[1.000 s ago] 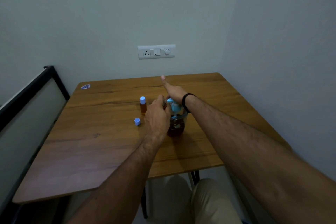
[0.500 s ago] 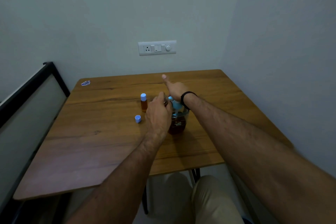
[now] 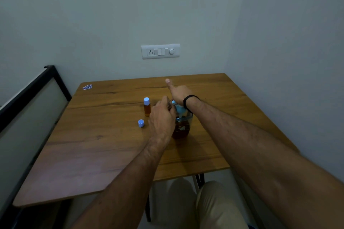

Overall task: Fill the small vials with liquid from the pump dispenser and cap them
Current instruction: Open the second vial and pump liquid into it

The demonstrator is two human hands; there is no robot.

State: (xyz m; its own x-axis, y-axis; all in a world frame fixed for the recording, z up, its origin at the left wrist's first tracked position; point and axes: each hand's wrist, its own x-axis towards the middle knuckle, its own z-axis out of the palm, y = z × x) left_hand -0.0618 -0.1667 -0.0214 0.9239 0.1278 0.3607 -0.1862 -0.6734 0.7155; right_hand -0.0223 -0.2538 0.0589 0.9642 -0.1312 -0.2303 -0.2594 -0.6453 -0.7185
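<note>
A round glass pump dispenser with brown liquid and a light-blue pump head stands mid-table. My right hand lies on the pump head with its fingers straight, one pointing toward the wall. My left hand grips a small vial at the spout; only the vial's rim shows past my fingers. To the left stands a capped vial holding amber liquid. A loose blue cap lies in front of the capped vial.
The wooden table fills the corner, with walls close behind and to the right. A small blue wrapper lies at the far left corner. A black-framed panel runs along the left. My knees show below the front edge.
Both hands stay at the dispenser, hardly shifted. The view has tilted a little, so everything sits slightly higher in the frame.
</note>
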